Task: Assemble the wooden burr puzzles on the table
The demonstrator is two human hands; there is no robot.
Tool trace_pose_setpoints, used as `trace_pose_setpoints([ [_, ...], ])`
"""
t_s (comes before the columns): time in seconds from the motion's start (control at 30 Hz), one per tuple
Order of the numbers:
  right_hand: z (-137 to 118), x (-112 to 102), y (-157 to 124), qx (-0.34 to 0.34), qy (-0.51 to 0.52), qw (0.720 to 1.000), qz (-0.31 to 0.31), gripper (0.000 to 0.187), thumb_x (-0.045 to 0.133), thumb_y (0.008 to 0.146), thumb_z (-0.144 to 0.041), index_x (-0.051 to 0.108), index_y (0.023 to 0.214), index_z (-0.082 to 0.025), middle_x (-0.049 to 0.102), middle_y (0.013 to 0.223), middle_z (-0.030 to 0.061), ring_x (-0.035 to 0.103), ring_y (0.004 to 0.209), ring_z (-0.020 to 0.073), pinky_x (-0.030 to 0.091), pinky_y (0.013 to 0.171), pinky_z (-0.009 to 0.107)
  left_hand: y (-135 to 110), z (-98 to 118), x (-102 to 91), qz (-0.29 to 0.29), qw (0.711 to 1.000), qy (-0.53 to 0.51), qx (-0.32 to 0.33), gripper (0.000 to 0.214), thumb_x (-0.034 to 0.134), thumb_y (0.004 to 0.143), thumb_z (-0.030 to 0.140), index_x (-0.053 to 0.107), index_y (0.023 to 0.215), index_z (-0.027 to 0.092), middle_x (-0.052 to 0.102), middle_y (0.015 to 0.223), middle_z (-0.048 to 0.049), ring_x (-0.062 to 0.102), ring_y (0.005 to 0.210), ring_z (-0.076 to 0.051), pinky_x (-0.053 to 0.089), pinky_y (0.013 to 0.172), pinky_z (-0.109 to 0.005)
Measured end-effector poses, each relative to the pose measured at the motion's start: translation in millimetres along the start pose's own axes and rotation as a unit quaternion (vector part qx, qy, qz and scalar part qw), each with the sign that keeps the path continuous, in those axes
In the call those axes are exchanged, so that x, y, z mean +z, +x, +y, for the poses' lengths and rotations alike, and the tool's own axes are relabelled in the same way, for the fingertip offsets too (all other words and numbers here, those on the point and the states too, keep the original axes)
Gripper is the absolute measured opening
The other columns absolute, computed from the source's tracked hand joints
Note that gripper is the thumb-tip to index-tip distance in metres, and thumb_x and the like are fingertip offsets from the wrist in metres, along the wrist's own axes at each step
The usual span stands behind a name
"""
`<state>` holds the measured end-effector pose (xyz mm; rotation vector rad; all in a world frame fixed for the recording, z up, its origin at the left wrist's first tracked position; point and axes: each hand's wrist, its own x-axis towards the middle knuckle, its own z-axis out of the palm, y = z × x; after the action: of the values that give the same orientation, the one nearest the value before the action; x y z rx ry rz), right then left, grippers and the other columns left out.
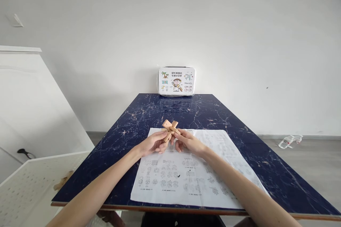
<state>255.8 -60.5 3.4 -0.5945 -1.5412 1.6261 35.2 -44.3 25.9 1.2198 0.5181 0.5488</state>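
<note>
Between my two hands, above the far part of a printed sheet, is a wooden interlocking puzzle [170, 127] of crossed light-brown pieces. The fingers of my left hand [154, 142] pinch its lower left side. My right hand [189, 142] grips it from the right, thumb and fingertips on a piece. Some fingertips are hidden behind the wood. Beneath my hands, the white instruction sheet [160, 193] lies spread on the table, covered with small line drawings of puzzle pieces and lines of print.
A dark blue marbled table [128, 120] reaches to the wall. At its far edge stands a white cartoon case [177, 81]. To the left, wooden pieces [63, 180] lie on a white perforated surface [23, 188]. Clear plastic bottles [289, 142] rest on the floor at right.
</note>
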Motion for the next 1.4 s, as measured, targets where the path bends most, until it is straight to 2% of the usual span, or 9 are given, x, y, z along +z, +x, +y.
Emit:
trace_pose_setpoints([
  [0.17, -0.4, 2.6, -0.1, 0.009, -0.010, 1.000, 0.012, 0.041, 0.062, 0.092, -0.062, 0.058, 0.101, -0.022, 0.067, 0.095, 0.0020, 0.060, 0.056, 0.0105, 0.036, 0.050, 0.025, -3.2, 4.0, 4.2, -0.009, 1.000, 0.026, -0.010, 0.036, 0.048, 0.104, 0.046, 0.064, 0.097, 0.014, 0.036, 0.061, 0.0063, 0.029, 0.043, -0.006, 0.036, 0.048, -0.022],
  [0.3, -2.0, 3.2, 0.3, -0.011, -0.003, 0.999, 0.037, 0.039, 0.062, 0.093, -0.060, 0.055, 0.106, -0.024, 0.066, 0.089, -0.0011, 0.060, 0.054, 0.0106, 0.038, 0.052, 0.026, -3.0, 6.4, 7.7, 0.004, 1.000, -0.001, -0.003, 0.029, 0.053, 0.103, 0.043, 0.062, 0.101, 0.016, 0.026, 0.067, 0.0071, 0.020, 0.047, -0.006, 0.025, 0.043, -0.020],
  [0.43, -4.0, 2.7, 0.1, -0.003, -0.018, 0.999, 0.039, 0.040, 0.061, 0.094, -0.060, 0.054, 0.112, -0.025, 0.066, 0.088, -0.0013, 0.060, 0.052, 0.0103, 0.039, 0.051, 0.026, -1.2, 3.5, 4.9, 0.015, 1.000, -0.024, 0.012, 0.025, 0.058, 0.101, 0.042, 0.058, 0.098, 0.017, 0.021, 0.069, 0.0075, 0.016, 0.050, -0.006, 0.019, 0.045, -0.020],
  [0.57, -5.6, 2.4, -1.0, -0.009, -0.034, 0.999, 0.022, 0.041, 0.059, 0.095, -0.060, 0.054, 0.112, -0.024, 0.066, 0.089, -0.0009, 0.058, 0.048, 0.0092, 0.039, 0.049, 0.026, -0.2, -3.4, -2.6, 0.018, 0.999, -0.045, 0.015, 0.025, 0.061, 0.100, 0.043, 0.053, 0.098, 0.020, 0.024, 0.069, 0.0083, 0.014, 0.048, -0.005, 0.016, 0.045, -0.021],
  [0.77, -7.6, 3.2, -2.7, -0.010, -0.066, 0.998, -0.011, 0.043, 0.057, 0.095, -0.063, 0.053, 0.110, -0.023, 0.068, 0.092, 0.0004, 0.054, 0.044, 0.0067, 0.030, 0.042, 0.023, 0.1, -6.1, -4.9, 0.002, 0.998, -0.055, 0.012, 0.028, 0.061, 0.100, 0.044, 0.049, 0.094, 0.020, 0.027, 0.065, 0.0094, 0.014, 0.045, -0.004, 0.016, 0.043, -0.019],
  [1.03, -3.6, 11.4, -0.2, 0.016, -0.060, 0.997, -0.038, 0.049, 0.061, 0.090, -0.067, 0.059, 0.099, -0.019, 0.073, 0.094, 0.0060, 0.059, 0.047, 0.0101, 0.037, 0.045, 0.025, 7.7, -3.0, -0.5, 0.082, 0.992, -0.054, 0.079, 0.045, 0.064, 0.096, 0.051, 0.040, 0.074, 0.020, 0.031, 0.052, 0.0113, 0.019, 0.040, -0.004, 0.024, 0.038, -0.017],
  [1.23, -3.7, 10.2, -0.4, 0.024, 0.008, 1.000, 0.001, 0.046, 0.066, 0.089, -0.063, 0.064, 0.101, -0.018, 0.074, 0.098, 0.0087, 0.061, 0.053, 0.0110, 0.039, 0.048, 0.025, 7.5, -0.6, 0.2, 0.128, 0.986, -0.065, 0.080, 0.047, 0.073, 0.090, 0.049, 0.040, 0.074, 0.020, 0.037, 0.058, 0.0104, 0.025, 0.040, -0.003, 0.027, 0.038, -0.016],
  [1.4, -4.3, -1.3, 1.9, -0.006, 0.122, 0.989, 0.089, 0.039, 0.071, 0.089, -0.056, 0.065, 0.101, -0.019, 0.072, 0.097, 0.0055, 0.053, 0.052, 0.0075, 0.037, 0.046, 0.024, 7.6, 2.6, -4.6, 0.159, 0.973, -0.135, 0.100, 0.041, 0.076, 0.088, 0.046, 0.047, 0.080, 0.018, 0.035, 0.059, 0.0106, 0.026, 0.041, -0.003, 0.028, 0.039, -0.016],
])
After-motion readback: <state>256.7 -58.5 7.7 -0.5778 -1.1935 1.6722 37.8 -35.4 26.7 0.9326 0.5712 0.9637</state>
